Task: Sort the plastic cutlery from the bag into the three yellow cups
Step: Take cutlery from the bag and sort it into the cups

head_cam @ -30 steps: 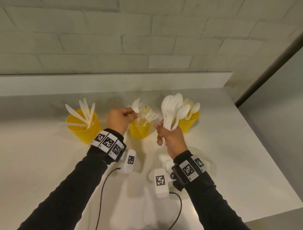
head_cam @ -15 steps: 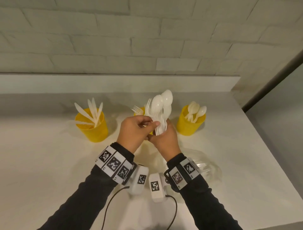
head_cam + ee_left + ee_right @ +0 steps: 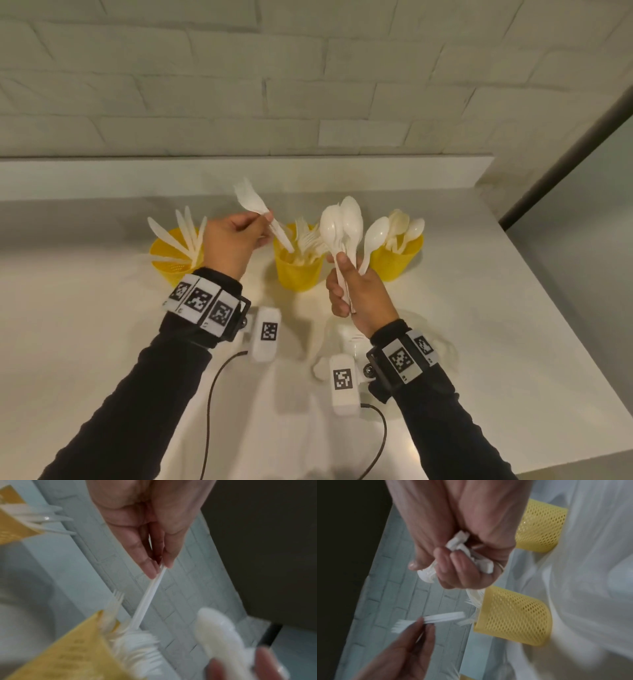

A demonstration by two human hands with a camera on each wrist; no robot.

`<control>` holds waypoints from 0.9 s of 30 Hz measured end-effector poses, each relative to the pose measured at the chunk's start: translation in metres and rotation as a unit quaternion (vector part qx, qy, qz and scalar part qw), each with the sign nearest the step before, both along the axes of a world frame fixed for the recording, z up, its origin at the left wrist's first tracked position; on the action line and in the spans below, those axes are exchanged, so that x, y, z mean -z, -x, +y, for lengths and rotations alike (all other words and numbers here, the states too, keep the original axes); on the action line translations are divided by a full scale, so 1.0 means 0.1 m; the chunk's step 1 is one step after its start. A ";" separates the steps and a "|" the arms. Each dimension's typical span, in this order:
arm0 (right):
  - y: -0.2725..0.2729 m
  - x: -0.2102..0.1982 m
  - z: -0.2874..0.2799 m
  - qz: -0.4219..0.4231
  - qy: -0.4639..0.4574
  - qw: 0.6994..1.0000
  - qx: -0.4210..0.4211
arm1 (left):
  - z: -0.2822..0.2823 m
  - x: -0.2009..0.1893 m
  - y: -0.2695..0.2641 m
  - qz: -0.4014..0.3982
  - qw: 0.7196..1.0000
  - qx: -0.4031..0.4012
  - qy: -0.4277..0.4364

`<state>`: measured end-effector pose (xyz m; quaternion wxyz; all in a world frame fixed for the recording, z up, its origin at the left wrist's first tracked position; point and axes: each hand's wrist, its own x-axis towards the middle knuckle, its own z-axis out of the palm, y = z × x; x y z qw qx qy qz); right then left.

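Your left hand [image 3: 230, 244] has drawn apart from your right and now pinches 1 white plastic fork [image 3: 263, 216], handle aimed down at the middle yellow mesh cup [image 3: 297, 270] of forks. Your right hand [image 3: 356, 294] stays clenched on the bundle of white plastic spoons [image 3: 342, 226]. The forks already standing there crowd the opening. The clear plastic bag [image 3: 442, 346] lies beneath your right wrist.

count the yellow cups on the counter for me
3, in a row near the wall: the left cup holds knives, the middle cup holds forks, the right cup holds spoons. None seems hidden.
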<state>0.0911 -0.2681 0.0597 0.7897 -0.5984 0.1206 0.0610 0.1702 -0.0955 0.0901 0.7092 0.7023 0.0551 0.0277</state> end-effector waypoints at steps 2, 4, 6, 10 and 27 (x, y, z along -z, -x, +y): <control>0.00 -0.02 -0.01 0.001 0.007 1.000 0.003 | -0.05 0.12 -0.02 0.027 0.994 0.040 -0.101; -0.01 -0.02 -0.01 0.003 0.018 1.000 0.011 | -0.07 0.21 0.01 0.056 0.978 0.077 -0.188; -0.02 -0.04 0.00 0.007 0.029 0.999 0.026 | -0.03 0.20 0.06 0.057 0.966 0.085 -0.236; 0.01 -0.06 0.05 0.003 0.053 0.997 0.047 | 0.07 0.06 0.27 0.005 0.955 0.102 -0.279; 0.48 -0.13 0.03 -0.111 0.054 0.991 -0.043 | -0.52 -0.09 0.83 0.136 0.953 0.252 0.096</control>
